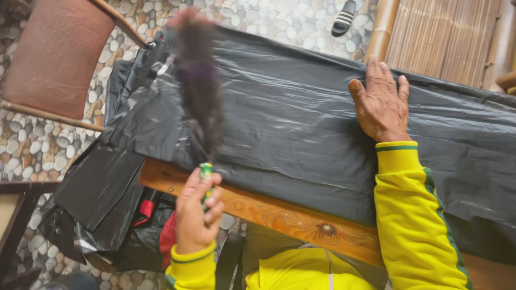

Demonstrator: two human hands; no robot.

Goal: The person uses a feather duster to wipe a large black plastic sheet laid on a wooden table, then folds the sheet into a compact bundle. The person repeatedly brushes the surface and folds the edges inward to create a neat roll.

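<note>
Presently I log: a dark, fluffy feather duster (200, 80) with a green handle, blurred, upright over the near-left part of the sheet, its handle clamped in my left hand (197, 215), fingers curled shut round it. My right hand (381, 102) lies open and flat, fingers spread, pressed on a black, glossy, wrinkled plastic sheet (301, 123). The sheet drapes a varnished wooden table (285, 215), knot visible in its edge, and hangs off the left end. Both sleeves are yellow with green stripes. Around: a reddish wooden-framed chair (54, 53), a pebble-mosaic floor (32, 145), a black-and-white striped sandal (344, 17), a bamboo-slat panel (441, 35).
</note>
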